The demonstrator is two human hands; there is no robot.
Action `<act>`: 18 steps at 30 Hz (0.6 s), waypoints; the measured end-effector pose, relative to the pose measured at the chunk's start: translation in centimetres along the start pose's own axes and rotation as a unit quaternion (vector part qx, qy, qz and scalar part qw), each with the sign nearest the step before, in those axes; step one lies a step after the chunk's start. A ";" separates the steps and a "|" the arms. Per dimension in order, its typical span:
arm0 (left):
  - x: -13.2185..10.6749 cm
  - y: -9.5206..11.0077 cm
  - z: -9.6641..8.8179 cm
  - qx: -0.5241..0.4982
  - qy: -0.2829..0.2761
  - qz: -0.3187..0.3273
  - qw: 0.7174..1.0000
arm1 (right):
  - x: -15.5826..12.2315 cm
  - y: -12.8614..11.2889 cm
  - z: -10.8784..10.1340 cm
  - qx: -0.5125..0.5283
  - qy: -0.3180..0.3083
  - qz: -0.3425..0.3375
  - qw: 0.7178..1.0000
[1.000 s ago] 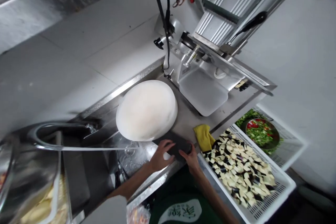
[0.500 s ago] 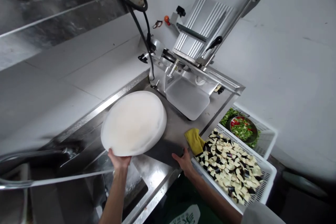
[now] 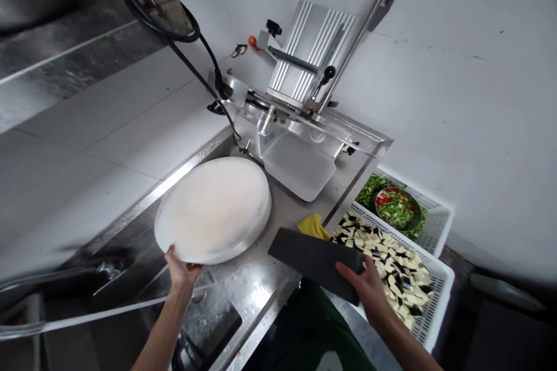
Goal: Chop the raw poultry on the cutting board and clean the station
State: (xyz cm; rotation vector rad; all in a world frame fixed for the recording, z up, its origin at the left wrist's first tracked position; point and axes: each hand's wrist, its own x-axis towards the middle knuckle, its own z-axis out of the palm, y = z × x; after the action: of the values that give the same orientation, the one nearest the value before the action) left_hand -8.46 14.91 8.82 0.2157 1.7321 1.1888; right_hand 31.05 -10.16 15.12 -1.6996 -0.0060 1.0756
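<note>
My left hand (image 3: 180, 269) grips the near rim of a thick round white cutting board (image 3: 213, 208), which is tilted up off the steel counter (image 3: 256, 284). My right hand (image 3: 369, 287) is closed on the end of a flat black rectangular mat (image 3: 315, 258) and holds it lifted above the counter's front edge. A yellow cloth (image 3: 312, 224) lies just behind the mat.
A metal slicing machine (image 3: 300, 98) with a black cable stands at the back. At the right, a white basket (image 3: 435, 313) holds diced eggplant; another behind it holds a bowl of chopped greens (image 3: 398, 208). A sink (image 3: 204, 330) and faucet spout lie at the lower left.
My right hand has pulled the black mat out from under the board and lifted it toward the right. The board has tilted lower, with my left hand still on its rim.
</note>
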 end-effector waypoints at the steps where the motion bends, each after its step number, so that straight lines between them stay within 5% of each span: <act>1: 0.0 -0.4 -0.2 0.000 -0.001 -0.002 1.000 | -0.2 -1.2 -1.8 0.014 0.025 0.015 0.999; 4: -0.7 -1.6 -0.8 0.007 0.007 -0.007 1.000 | 0.0 -4.3 -5.6 0.039 0.107 -0.002 0.994; 7: -2.5 -2.2 -1.4 0.018 0.029 -0.011 0.999 | 2.7 -6.0 -6.0 0.086 0.141 -0.069 0.984; 12: -5.6 -2.7 -3.6 0.027 0.065 -0.010 0.997 | 10.7 -5.9 -1.0 0.189 0.126 -0.143 0.963; 18: -8.3 -2.5 -7.8 0.011 0.106 -0.031 0.994 | 18.2 -2.5 3.3 0.200 0.096 -0.131 0.966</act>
State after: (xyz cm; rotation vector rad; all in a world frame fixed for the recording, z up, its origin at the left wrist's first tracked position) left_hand -9.55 3.84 12.19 0.0491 1.9227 1.1833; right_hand 40.89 2.31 5.32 -1.3837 0.1005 0.6584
